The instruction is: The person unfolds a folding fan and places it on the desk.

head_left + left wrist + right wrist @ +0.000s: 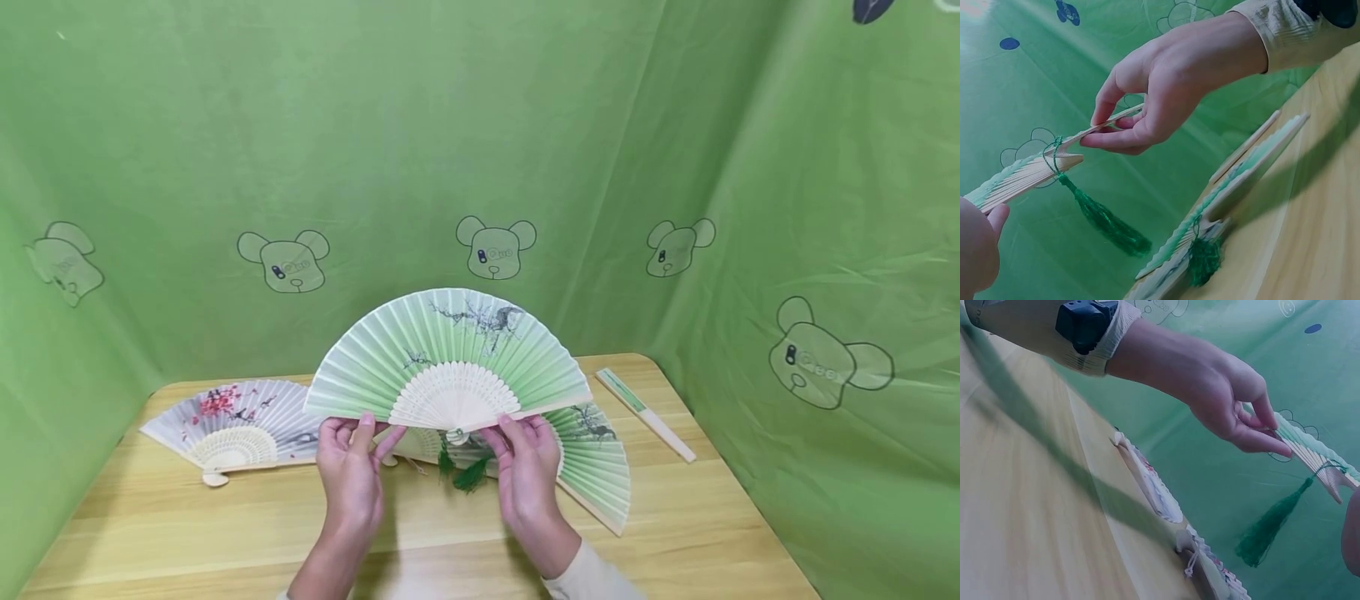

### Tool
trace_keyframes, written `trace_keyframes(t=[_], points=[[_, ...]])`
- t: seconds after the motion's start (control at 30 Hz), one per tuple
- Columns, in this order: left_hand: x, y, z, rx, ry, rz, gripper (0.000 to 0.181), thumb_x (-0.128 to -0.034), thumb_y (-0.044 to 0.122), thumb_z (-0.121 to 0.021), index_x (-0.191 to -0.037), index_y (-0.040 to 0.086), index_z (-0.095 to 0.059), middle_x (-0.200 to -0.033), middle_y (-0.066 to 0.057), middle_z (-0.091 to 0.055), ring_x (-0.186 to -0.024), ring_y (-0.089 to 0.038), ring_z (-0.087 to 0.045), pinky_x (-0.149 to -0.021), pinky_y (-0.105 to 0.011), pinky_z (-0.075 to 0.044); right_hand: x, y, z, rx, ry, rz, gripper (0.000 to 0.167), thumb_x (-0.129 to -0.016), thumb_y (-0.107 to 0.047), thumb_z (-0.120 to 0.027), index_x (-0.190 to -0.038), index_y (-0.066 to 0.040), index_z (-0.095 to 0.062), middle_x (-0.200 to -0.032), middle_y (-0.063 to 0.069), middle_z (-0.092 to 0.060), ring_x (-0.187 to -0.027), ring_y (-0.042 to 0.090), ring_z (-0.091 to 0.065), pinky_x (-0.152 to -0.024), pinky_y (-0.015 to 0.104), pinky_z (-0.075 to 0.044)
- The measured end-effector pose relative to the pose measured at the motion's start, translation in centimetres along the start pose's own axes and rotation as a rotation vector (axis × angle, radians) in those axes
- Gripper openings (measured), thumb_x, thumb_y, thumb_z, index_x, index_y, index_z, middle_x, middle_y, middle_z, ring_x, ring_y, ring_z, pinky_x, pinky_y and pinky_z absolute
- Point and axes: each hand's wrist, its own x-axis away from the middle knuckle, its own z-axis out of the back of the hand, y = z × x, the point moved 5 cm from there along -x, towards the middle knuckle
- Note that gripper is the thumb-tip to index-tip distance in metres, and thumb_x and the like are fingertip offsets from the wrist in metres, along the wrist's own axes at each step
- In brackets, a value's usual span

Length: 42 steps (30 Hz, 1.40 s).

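A spread green-and-white folding fan (450, 333) with a dark branch print and pale pierced ribs is held up above the table. My left hand (351, 475) pinches its lower left edge between thumb and fingers. On the other side, my right hand (528, 471) pinches the lower right edge, thumb on the near face. A green tassel (1107, 219) hangs from the fan's pivot, between the two hands. Behind the right hand, a second spread green fan (600, 467) lies on the table, partly hidden.
On the wooden table (675, 533), a grey spread fan (240, 417) with red blossoms lies at left. Another spread fan (423, 443) is mostly hidden behind the hands. A folded fan (647, 414) lies at back right. Green curtain (390, 150) surrounds the table's back and sides.
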Motion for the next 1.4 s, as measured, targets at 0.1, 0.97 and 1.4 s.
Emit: trace_keyframes(t=[0.1,0.97,1.4], points=[[-0.2,0.4,0.1,-0.005,-0.003,-0.029,0.024,-0.1062,0.002,-0.051,-0.128,0.006,-0.041,-0.119,-0.008,-0.052,-0.096,-0.017,-0.065,-0.097,-0.04,-0.067,-0.4,-0.2,0.2,0.004,0.008,-0.015,0.033,-0.099,0.006,-0.054,-0.131,0.002,-0.046,-0.117,0.009,-0.061,-0.102,0.019,-0.067,-0.096,0.03,-0.067],[-4.0,6.8,11.7,0.051,0.189,-0.022,0.009,-0.1012,0.006,-0.065,-0.095,0.0,-0.06,-0.091,-0.006,-0.07,-0.076,-0.018,-0.074,-0.076,-0.034,-0.071,-1.8,1.5,2.3,0.251,-0.165,-0.248,0.022,-0.097,0.005,-0.061,-0.118,0.008,-0.056,-0.091,0.009,-0.07,-0.083,0.018,-0.075,-0.086,0.029,-0.069],[-5.2,8.8,17.8,-0.087,0.217,0.066,0.005,-0.1,0.005,-0.066,-0.1,0.007,-0.062,-0.083,-0.003,-0.073,-0.075,-0.016,-0.074,-0.074,-0.032,-0.071,-0.4,4.0,0.5,0.472,-0.451,-0.414,0.047,-0.093,0.003,-0.07,-0.132,0.021,-0.054,-0.094,0.017,-0.079,-0.078,0.015,-0.078,-0.08,0.027,-0.07]])
